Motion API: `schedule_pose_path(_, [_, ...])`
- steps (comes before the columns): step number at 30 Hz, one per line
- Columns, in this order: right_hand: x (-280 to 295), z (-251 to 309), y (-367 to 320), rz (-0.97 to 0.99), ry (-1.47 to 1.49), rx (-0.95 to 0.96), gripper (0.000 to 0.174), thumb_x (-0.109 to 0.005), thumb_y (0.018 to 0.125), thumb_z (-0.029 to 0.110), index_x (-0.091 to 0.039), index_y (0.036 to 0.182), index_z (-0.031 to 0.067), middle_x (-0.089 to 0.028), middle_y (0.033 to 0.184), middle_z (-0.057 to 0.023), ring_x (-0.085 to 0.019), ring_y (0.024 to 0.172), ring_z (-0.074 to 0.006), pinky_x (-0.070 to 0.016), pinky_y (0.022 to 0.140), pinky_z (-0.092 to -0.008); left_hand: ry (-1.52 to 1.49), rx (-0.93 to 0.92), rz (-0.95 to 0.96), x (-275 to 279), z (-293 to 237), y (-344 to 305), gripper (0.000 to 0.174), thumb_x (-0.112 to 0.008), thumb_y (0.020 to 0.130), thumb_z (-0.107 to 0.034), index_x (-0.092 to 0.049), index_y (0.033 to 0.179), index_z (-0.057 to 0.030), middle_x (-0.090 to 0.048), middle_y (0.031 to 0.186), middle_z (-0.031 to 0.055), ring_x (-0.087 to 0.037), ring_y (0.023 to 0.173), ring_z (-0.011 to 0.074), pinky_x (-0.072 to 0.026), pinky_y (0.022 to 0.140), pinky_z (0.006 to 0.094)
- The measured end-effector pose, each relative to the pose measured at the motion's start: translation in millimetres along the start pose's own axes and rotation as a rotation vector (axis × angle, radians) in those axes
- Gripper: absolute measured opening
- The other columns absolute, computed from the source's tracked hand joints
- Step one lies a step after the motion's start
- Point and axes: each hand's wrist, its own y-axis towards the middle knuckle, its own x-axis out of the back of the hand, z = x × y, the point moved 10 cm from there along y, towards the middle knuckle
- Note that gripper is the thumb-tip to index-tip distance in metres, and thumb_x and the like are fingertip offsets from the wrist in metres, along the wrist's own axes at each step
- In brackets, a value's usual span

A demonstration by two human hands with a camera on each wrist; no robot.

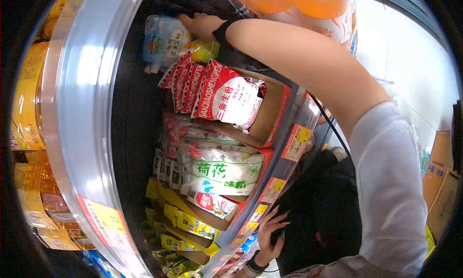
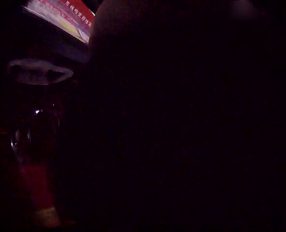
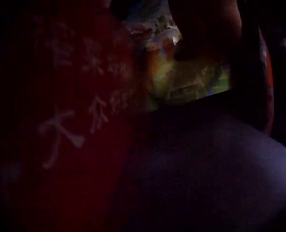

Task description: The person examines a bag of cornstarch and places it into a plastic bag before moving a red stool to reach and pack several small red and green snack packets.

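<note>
High in the head view, my right hand (image 1: 205, 26) reaches deep into the shelf and holds a blue-and-white bag of corn starch (image 1: 166, 40) by its edge. A yellow-green packet (image 1: 206, 52) lies just below that hand. In the right wrist view, the fingers (image 3: 206, 21) show dimly above yellow-green packaging (image 3: 191, 79). Red-and-white starch bags (image 1: 236, 97) stand in a carton nearest the right forearm. Low in the head view, my left hand (image 1: 271, 237) has its fingers loosely extended beside the shelf front, against dark clothing, holding nothing. The left wrist view is mostly dark.
White bags with green print (image 1: 224, 169) and yellow packets (image 1: 193, 222) fill neighbouring cartons. Price tags (image 1: 295, 142) line the shelf's front edge. Oil bottles (image 1: 31, 99) stand beyond a clear shelf rail (image 1: 72, 109). Orange drink bottles (image 1: 320, 0) are above the right arm.
</note>
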Motion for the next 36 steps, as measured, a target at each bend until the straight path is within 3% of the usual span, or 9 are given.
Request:
schedule_pose_path(7, [-32, -18, -1, -0.126, -0.367, -0.082, 0.061, -0.068, 0.071, 0.024, -0.046, 0.127, 0.0114, -0.054, 0.109, -0.0212, -0.053, 0.101, -0.0336, -0.0495, 0.077, -0.0393, 0.022, 0.018, -0.002, 1, 0, -1, 0.025, -0.049, 0.079, -0.016, -0.056, 0.097, -0.0008, -0.060, 0.111, 0.0189, -0.043, 0.120, 0.0359, -0.0293, 0.100, 0.0446])
schedule_pose_path(9, [-93, -33, -3, 0.292, -0.336, 0.023, 0.046, -0.071, 0.069, 0.027, -0.061, 0.108, 0.0054, -0.058, 0.104, -0.0192, -0.056, 0.098, -0.0320, -0.0498, 0.076, -0.0393, 0.009, 0.022, -0.001, 1, -1, -1, 0.025, -0.049, 0.079, -0.016, -0.056, 0.097, -0.0008, -0.059, 0.111, 0.0189, -0.043, 0.120, 0.0358, -0.0291, 0.100, 0.0447])
schedule_pose_path(10, [-71, -26, -20, 0.493, -0.214, -0.094, 0.032, -0.068, 0.073, 0.029, -0.067, 0.090, 0.0020, -0.061, 0.100, -0.0170, -0.060, 0.094, -0.0306, -0.0490, 0.078, -0.0408, -0.002, 0.030, 0.001, 1, -1, 0, 0.024, -0.049, 0.079, -0.015, -0.056, 0.097, -0.0007, -0.059, 0.112, 0.0189, -0.043, 0.120, 0.0358, -0.0290, 0.100, 0.0448])
schedule_pose_path(14, [-49, -1, -29, 0.513, -0.279, 0.085, 0.038, -0.054, 0.084, 0.035, -0.063, 0.097, 0.0003, -0.061, 0.101, -0.0190, -0.061, 0.092, -0.0327, -0.0458, 0.084, -0.0422, -0.006, 0.003, -0.003, 1, 0, -1, 0.025, -0.049, 0.078, -0.015, -0.056, 0.097, -0.0008, -0.058, 0.113, 0.0189, -0.044, 0.119, 0.0360, -0.0288, 0.100, 0.0450])
schedule_pose_path(20, [-90, -44, -45, 0.534, 0.391, -0.426, 0.056, -0.027, 0.092, 0.045, -0.054, 0.111, -0.0011, -0.059, 0.107, -0.0180, -0.057, 0.101, -0.0337, -0.0433, 0.088, -0.0412, 0.003, -0.005, 0.003, 1, -7, 2, 0.025, -0.049, 0.076, -0.013, -0.056, 0.097, -0.0008, -0.059, 0.111, 0.0187, -0.044, 0.119, 0.0365, -0.0289, 0.100, 0.0456])
schedule_pose_path(25, [-115, -1, -21, 0.447, -0.306, 0.366, 0.028, -0.048, 0.082, 0.022, -0.065, 0.094, 0.0031, -0.065, 0.086, -0.0140, -0.064, 0.083, -0.0301, -0.0512, 0.066, -0.0435, -0.033, 0.011, 0.002, 2, -5, 0, 0.025, -0.050, 0.075, -0.006, -0.055, 0.099, -0.0005, -0.058, 0.112, 0.0192, -0.043, 0.119, 0.0368, -0.0285, 0.101, 0.0460])
schedule_pose_path(26, [-65, -6, -47, 0.586, -0.036, 0.037, 0.028, -0.052, 0.082, 0.018, -0.058, 0.104, 0.0028, -0.061, 0.096, -0.0082, -0.058, 0.084, -0.0252, -0.0444, 0.074, -0.0315, -0.077, 0.018, 0.006, 3, -9, 1, 0.027, -0.051, 0.073, -0.001, -0.054, 0.099, -0.0002, -0.057, 0.113, 0.0192, -0.043, 0.120, 0.0364, -0.0284, 0.101, 0.0457])
schedule_pose_path(32, [-66, 26, -55, 0.642, 0.336, 0.356, 0.019, -0.043, 0.086, 0.018, -0.053, 0.097, 0.0061, -0.055, 0.085, -0.0019, -0.048, 0.079, -0.0164, -0.0384, 0.072, -0.0310, 0.002, 0.024, -0.013, 1, -8, 2, 0.027, -0.048, 0.081, -0.021, -0.056, 0.095, 0.0004, -0.057, 0.110, 0.0232, -0.045, 0.117, 0.0355, -0.0279, 0.100, 0.0468])
schedule_pose_path(36, [-142, -1, -46, 0.852, 0.567, 0.183, 0.024, -0.033, 0.091, 0.021, -0.050, 0.100, 0.0071, -0.053, 0.086, -0.0013, -0.047, 0.083, -0.0147, -0.0363, 0.075, -0.0293, -0.010, 0.017, -0.021, 0, -6, 3, 0.028, -0.048, 0.083, -0.023, -0.056, 0.095, 0.0007, -0.059, 0.108, 0.0226, -0.045, 0.117, 0.0352, -0.0275, 0.101, 0.0467])
